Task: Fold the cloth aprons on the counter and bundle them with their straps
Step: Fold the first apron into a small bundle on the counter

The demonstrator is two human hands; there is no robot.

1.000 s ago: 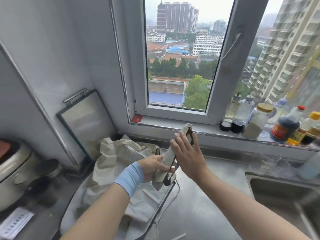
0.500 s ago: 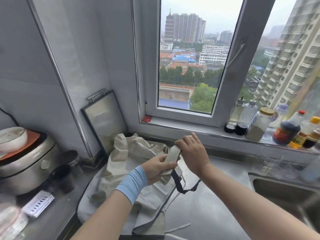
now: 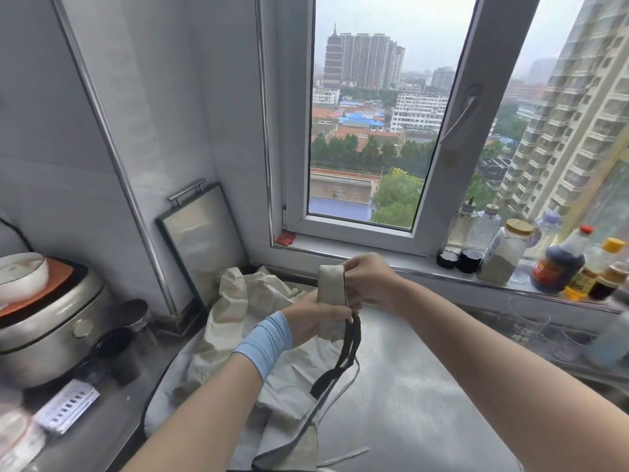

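Observation:
A folded cream apron bundle [image 3: 329,285] stands upright above the steel counter [image 3: 408,386]. My left hand [image 3: 316,318], with a light blue wristband, grips its lower part. My right hand [image 3: 367,281] is curled around the bundle's right side and pinches the dark strap [image 3: 343,359], which hangs down in a loop from under the hands. Other cream aprons [image 3: 238,328] lie crumpled and unfolded on the counter beneath, with thin straps trailing toward the front edge.
A rice cooker [image 3: 44,328] with a bowl on it sits at the left, dark cups [image 3: 136,321] beside it. A metal tray [image 3: 200,240] leans on the wall. Bottles and jars [image 3: 503,253] line the windowsill; glasses [image 3: 527,321] stand near the sink at right.
The bundle has gone from tilted to upright and shorter. My right hand moved from flat against it to curled round it, and the dark strap now hangs lower in a loop.

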